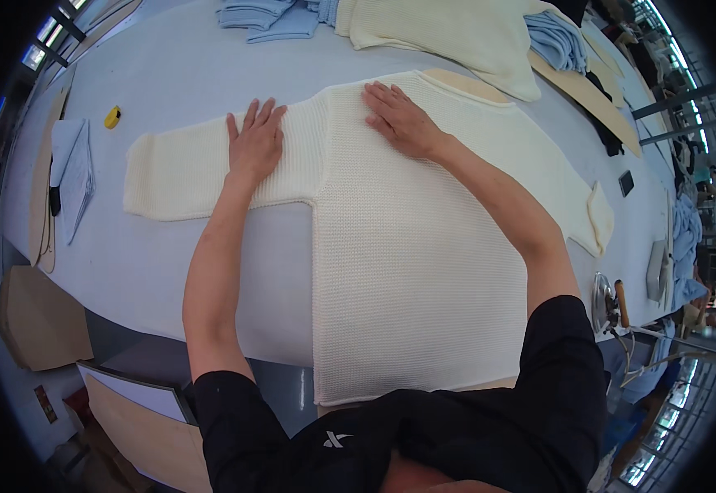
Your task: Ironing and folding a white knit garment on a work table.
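- Centrally, a cream knitted sweater (407, 246) lies face-flat on the worktop (169, 74), body running toward the near edge, hem overhanging it slightly; a tan board (465, 85) shows at the neckline, seemingly slipped inside to hold the shape.
- Left hand (255, 140): fully open, fingers spread, palm down on the sweater's left sleeve near the armpit seam. Grips nothing; looks like pressing to flatten the knit.
- Right hand (399, 119): also open and flat, palm down on the upper chest just below the neckline, holding nothing. Probably pinning the body while the sleeve is smoothed.
- Left sleeve stretches straight out toward the left edge; right sleeve runs toward the right edge with its cuff folded back.
- Far edge: a second cream garment (448, 33), pale blue folded knits (267, 16), more blue pieces (559, 41) beside it.
- Right side: tan boards (588, 94), a small dark phone-like object (626, 182), a steam iron (609, 300) with wooden handle at the near right corner.
- Left side: small yellow object (112, 117), papers (72, 172), well apart from the sweater.
- Surface: pale grey-blue padded cover, smooth. Below the near left edge, cardboard sheets (41, 320).
- Room: workshop, windows along the rim, metal racks at right.
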{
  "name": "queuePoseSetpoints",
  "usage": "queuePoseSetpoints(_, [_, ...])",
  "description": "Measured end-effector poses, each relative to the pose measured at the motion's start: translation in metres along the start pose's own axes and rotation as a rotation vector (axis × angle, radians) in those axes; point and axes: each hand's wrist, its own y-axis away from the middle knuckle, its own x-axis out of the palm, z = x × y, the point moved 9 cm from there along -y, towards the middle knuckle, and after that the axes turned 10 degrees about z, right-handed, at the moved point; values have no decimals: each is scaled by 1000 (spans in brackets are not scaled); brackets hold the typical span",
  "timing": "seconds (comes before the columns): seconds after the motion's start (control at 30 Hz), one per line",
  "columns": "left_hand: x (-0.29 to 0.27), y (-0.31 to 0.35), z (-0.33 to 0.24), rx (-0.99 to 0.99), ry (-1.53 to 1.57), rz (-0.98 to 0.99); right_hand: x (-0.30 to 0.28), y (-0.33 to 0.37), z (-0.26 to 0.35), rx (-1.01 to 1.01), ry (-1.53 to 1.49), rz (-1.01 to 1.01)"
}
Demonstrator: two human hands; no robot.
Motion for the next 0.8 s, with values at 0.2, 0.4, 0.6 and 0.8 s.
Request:
queuePoseSetpoints(0.2, [-8, -68, -29, 67, 135, -26, -109, 193, -180, 630, -167, -173])
queuePoseSetpoints(0.4, [-14, -171, -168, 337, 710, -9, -128, 275, -300, 1095, -254, -115])
queuePoseSetpoints(0.6, [19, -199, -203, 148, 751, 255, -77, 207, -315, 1070, -449, 85])
queuePoseSetpoints(0.8, [24, -195, -194, -11, 741, 328, -71, 212, -303, 903, -468, -12])
